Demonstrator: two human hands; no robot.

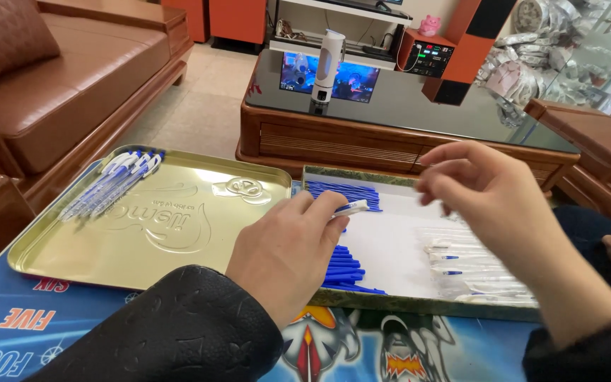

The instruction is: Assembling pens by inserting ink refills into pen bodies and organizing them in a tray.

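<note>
Left hand (288, 247) pinching; right hand (486, 194) raised, curled

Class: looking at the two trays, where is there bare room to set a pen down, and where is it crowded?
Free: the gold tray floor between the finished pens and the left hand; the white strip between the blue refills and the clear barrels. Crowded: the box's right side, under the right hand.

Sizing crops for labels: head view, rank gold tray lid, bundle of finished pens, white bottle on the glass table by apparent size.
1. gold tray lid
2. bundle of finished pens
3. white bottle, though it stands farther off, so 2 versus 3 is unsure.
</note>
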